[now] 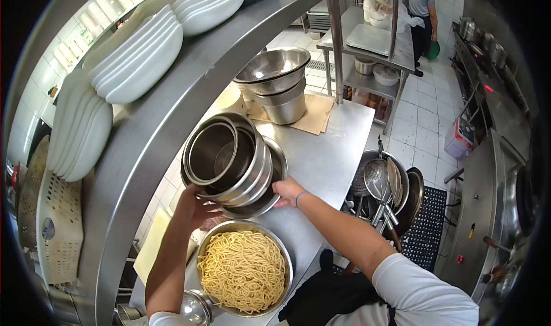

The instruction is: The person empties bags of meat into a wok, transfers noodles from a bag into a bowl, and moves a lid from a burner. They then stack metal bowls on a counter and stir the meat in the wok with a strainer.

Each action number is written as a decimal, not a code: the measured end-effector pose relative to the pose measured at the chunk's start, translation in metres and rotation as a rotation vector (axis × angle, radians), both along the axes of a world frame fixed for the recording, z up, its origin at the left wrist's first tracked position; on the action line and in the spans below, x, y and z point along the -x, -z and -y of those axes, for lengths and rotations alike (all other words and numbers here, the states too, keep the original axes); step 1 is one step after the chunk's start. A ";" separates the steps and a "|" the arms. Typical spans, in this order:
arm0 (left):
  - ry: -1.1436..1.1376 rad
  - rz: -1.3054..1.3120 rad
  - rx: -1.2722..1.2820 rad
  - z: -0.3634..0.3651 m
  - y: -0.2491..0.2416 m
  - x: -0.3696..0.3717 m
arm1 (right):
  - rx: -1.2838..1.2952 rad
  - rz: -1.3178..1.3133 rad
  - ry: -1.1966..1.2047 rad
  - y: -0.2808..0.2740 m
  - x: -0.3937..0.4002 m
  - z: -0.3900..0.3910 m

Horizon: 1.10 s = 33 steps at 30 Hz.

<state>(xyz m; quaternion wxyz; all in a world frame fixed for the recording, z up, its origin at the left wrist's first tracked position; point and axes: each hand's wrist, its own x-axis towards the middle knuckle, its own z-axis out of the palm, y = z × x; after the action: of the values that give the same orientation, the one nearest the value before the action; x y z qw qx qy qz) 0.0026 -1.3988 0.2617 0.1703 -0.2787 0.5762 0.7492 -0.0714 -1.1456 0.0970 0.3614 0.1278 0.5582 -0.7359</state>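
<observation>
Nested steel pots sit tilted in a wide steel bowl on the metal table. My left hand is at the near left side of the stack, its fingers partly under the pots. At the right, my right hand has its fingers closed on the rim of the wide bowl. Nearer to me stands a large steel bowl full of yellow noodles. Behind the pots, a steel colander rests on a tall pot, over flat cardboard.
Stacked white dishes line a curved steel shelf at the left. A basin of ladles and whisks stands right of the table. Another person is at the far aisle. A stove counter runs along the right.
</observation>
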 end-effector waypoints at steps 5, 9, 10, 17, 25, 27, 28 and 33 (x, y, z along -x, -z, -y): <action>-0.082 -0.099 -0.287 -0.021 0.020 -0.026 | 0.087 -0.107 0.194 -0.023 -0.043 -0.028; -0.186 -0.195 -0.281 -0.058 0.027 -0.061 | 0.057 -0.164 0.204 -0.016 -0.048 -0.078; -0.216 -0.194 -0.333 -0.060 0.034 -0.065 | 0.031 -0.198 0.178 -0.017 -0.049 -0.092; -0.194 -0.217 -0.419 -0.095 0.025 -0.068 | -0.228 -0.185 0.173 -0.058 -0.058 -0.165; -0.100 -0.232 -0.401 -0.121 -0.035 -0.065 | -0.368 -0.342 0.149 -0.091 -0.057 -0.203; -0.083 -0.259 -0.428 -0.117 -0.039 -0.066 | -0.526 -0.347 0.135 -0.088 -0.044 -0.207; -0.119 -0.233 -0.449 -0.112 -0.042 -0.066 | -0.608 -0.350 0.126 -0.081 -0.035 -0.212; -0.123 -0.268 -0.488 -0.099 -0.063 -0.073 | -0.981 -0.643 0.107 -0.106 -0.011 -0.235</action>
<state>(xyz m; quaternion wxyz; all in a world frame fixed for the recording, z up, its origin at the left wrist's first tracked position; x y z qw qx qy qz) 0.0761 -1.3001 0.3250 0.1092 -0.1625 0.3783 0.9048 -0.0606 -0.9110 0.2030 0.0348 0.0785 0.9078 -0.4106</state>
